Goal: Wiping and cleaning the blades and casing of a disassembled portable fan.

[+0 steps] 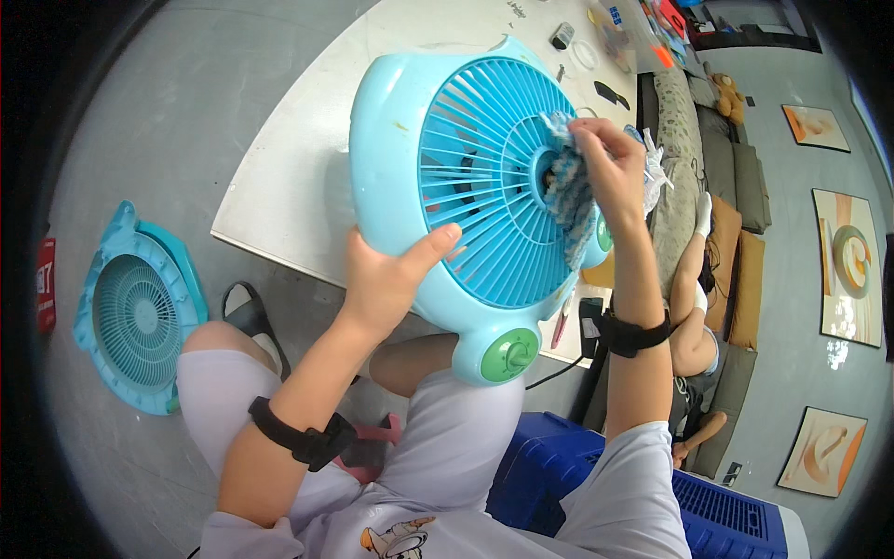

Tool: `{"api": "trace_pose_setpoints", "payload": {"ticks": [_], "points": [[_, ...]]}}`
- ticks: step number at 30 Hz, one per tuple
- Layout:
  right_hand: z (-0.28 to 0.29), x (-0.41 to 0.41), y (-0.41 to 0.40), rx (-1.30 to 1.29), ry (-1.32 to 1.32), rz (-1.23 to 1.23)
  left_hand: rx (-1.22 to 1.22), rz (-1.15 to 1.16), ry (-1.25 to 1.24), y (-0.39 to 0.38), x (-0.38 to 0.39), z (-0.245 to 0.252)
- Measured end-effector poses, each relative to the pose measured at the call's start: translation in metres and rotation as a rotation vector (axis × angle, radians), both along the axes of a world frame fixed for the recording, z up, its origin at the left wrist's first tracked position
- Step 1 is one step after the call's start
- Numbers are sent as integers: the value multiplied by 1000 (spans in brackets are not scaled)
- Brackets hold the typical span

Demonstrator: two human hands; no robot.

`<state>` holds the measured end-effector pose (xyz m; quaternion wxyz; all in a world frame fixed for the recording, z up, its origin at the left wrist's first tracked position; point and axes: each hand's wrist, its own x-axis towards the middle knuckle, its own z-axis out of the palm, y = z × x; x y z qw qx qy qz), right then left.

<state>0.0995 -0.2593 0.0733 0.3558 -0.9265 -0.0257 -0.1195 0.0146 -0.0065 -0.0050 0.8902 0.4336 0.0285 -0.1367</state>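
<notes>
A light blue plastic fan housing [387, 154] with a round slatted grille [482, 258] is held up in front of me, partly over the white table. My left hand [391, 279] grips its lower rim, the thumb lying over the edge of the grille. Pinched in my right hand [614, 161] is a blue-and-white fuzzy cloth [576, 202], draped against the grille's right side and partly hiding the hub. A green control knob [513, 355] sits on a round foot of the housing, near my knee. A second green dial [603, 232] shows partly behind my right forearm.
Another blue fan housing part [140, 321] with a round grille lies on the grey floor at left. The white table [279, 189] bears small items and a clear plastic bin [621, 35]. Blue plastic crates [538, 461] stand at my right. Beyond, a person [691, 328] is on the sofa [740, 377].
</notes>
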Motion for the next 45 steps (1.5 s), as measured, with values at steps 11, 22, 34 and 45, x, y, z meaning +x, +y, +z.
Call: {"api": "trace_pose_setpoints", "payload": {"ticks": [11, 22, 34, 45], "points": [[19, 20, 12, -334, 154, 41, -51, -19, 32, 1, 1, 5], [17, 30, 13, -214, 249, -118, -13, 7, 7, -3, 1, 11], [-5, 14, 22, -263, -76, -179, 51, 40, 124, -8, 4, 13], [41, 29, -14, -147, 388, 270, 196, -36, 209, 5, 10, 10]]}}
